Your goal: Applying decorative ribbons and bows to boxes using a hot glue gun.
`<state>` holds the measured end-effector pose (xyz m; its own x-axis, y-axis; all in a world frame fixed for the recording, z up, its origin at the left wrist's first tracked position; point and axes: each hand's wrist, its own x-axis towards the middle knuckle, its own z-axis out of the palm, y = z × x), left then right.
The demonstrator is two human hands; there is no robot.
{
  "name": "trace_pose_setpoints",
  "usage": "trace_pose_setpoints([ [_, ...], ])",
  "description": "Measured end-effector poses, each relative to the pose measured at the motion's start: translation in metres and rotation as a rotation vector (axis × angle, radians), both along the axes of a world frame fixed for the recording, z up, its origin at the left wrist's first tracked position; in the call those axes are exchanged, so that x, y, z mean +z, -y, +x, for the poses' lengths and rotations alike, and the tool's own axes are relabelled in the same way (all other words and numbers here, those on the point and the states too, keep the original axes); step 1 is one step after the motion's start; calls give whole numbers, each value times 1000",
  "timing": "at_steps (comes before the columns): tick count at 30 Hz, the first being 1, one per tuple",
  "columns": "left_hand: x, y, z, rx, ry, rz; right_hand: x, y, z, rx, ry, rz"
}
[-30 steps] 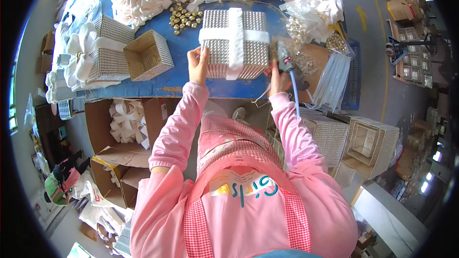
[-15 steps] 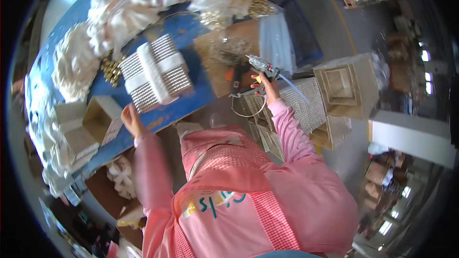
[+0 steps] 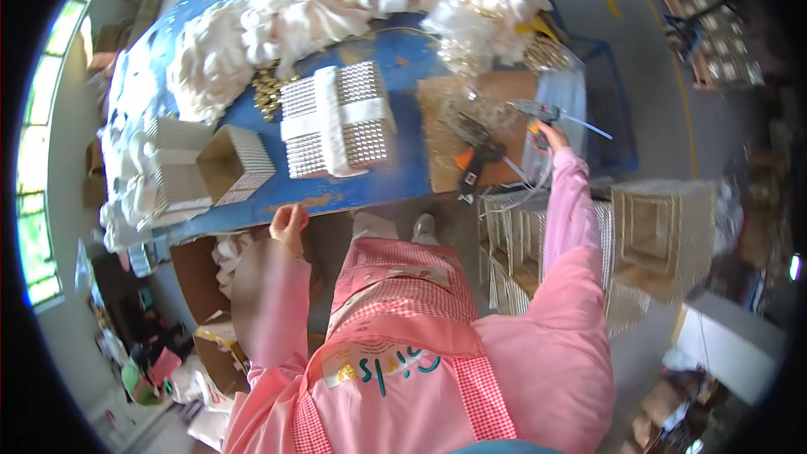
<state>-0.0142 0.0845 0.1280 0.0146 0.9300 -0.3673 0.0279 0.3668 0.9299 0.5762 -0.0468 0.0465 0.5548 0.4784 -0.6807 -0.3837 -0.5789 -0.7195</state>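
My right hand (image 3: 551,136) grips a hot glue gun (image 3: 538,109) with a blue glue stick out of its back, over the table's right side. By the table's front edge my left hand (image 3: 290,224) is closed, fingers curled together; whether anything is in them I cannot make out. Ahead of it lies a box (image 3: 366,101) covered in rows of silver beads, wrapped with crossing white ribbon bands (image 3: 329,122). An open box (image 3: 239,170) lies on its side at the left. Next to it is another ribbon-banded box (image 3: 179,176).
White ribbon loops (image 3: 324,17) are heaped along the far side of the blue table (image 3: 395,189). Gold beads (image 3: 267,94) lie beside the wrapped box. A cardboard sheet (image 3: 437,134) carries a black-and-orange tool (image 3: 482,164). Open beaded boxes (image 3: 664,227) stand at the right; a carton (image 3: 192,273) is below left.
My right hand has carried the glue gun farther right and away from the black-and-orange tool. My left hand has drawn back from the wrapped box toward me. The view has shifted.
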Motion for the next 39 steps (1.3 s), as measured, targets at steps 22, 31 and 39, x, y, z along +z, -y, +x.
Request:
trace_pose_setpoints([
  [22,0,-61,18,59,265,-29,51,-23,-267,-37,-167,229],
  [31,1,-226,23,-195,361,93,79,-70,-295,-30,15,229],
  [39,9,-362,176,-690,372,31,53,7,-371,-380,-76,16],
])
